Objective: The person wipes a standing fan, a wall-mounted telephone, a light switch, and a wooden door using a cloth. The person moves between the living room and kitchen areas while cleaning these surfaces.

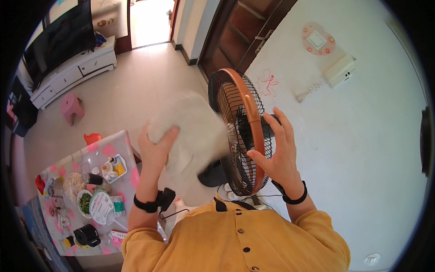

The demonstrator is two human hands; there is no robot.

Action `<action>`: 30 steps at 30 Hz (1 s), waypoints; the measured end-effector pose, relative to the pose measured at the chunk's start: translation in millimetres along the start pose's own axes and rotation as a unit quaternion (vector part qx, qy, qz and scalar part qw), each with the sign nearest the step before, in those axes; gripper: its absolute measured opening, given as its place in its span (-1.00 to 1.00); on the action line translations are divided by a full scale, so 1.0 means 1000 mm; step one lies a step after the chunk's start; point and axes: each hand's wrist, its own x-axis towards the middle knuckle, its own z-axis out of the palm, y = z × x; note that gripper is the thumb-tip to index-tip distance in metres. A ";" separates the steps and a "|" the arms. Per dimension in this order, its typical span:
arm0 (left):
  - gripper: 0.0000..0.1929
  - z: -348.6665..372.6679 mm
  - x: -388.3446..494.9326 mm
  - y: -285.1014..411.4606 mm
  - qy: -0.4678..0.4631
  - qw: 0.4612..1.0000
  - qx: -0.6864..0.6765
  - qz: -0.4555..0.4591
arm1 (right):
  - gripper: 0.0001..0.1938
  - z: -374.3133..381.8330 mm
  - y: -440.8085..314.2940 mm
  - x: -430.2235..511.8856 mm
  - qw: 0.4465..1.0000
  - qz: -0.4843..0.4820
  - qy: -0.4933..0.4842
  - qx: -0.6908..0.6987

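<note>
A pale cloth (pixel 193 132), blurred by motion, is held in my left hand (pixel 158 142) in front of the fan's grille. Just to its right stands an electric fan (pixel 253 108) with a copper-coloured rim and black wire guards, turned edge-on to me. My right hand (pixel 277 149) is raised at the rear side of the fan, fingers spread, near the rim and the motor housing. Whether its fingertips touch the guard cannot be told. Part of the fan's black base (pixel 214 175) shows below the cloth.
A table (pixel 115 142) with a spotted cover bears a bowl of greens (pixel 85 202), a hand fan (pixel 102 207), a black jug (pixel 87 235) and a tray (pixel 120 163). A pink stool (pixel 72 107) stands beyond it. Cables (pixel 268 196) run below the fan; a wall intercom (pixel 340 71) is at right.
</note>
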 end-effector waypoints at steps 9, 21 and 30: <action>-0.63 0.087 -0.006 -0.063 -0.197 0.893 0.156 0.373 | -0.10 0.035 0.025 -0.036 0.966 0.161 -0.038 0.200; -0.47 0.094 0.028 -0.098 -0.121 0.914 0.078 0.380 | -0.12 0.037 0.028 -0.036 0.975 0.134 -0.044 0.171; -0.46 0.082 0.001 -0.177 -0.139 0.981 -0.055 -0.126 | -0.09 0.051 0.035 -0.034 0.962 0.203 -0.009 0.180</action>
